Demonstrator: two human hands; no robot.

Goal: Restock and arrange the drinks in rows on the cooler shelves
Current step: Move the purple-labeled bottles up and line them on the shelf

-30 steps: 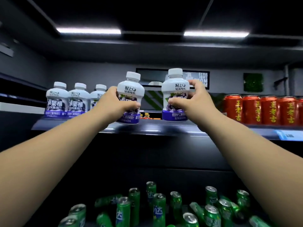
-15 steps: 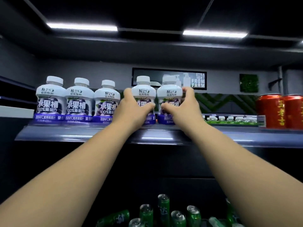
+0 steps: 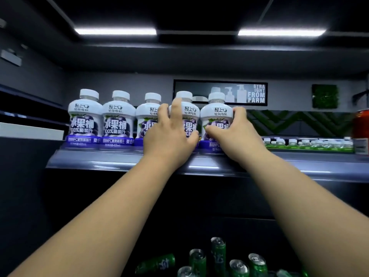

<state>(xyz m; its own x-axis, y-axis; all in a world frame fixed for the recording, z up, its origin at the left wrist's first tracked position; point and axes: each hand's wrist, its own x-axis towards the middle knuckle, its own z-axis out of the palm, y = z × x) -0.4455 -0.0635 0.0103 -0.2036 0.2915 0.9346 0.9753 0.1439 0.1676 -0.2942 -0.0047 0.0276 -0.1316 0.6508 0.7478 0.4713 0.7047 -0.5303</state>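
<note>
Several white grape-juice bottles with purple labels stand in a row on the grey cooler shelf. My left hand wraps around the fourth bottle, fingers spread over its front and thumb at its lower right. My right hand grips the fifth bottle from its right side, thumb across the label. Both bottles stand upright on the shelf, close together. The three bottles to the left stand untouched.
A red can stands at the far right of the same shelf. Green cans stand and lie jumbled on a lower level below my arms. Small bottles line a distant shelf behind.
Both hands have set their bottles down on the shelf and slid them left to join the row of three. The view has shifted left and closer.
</note>
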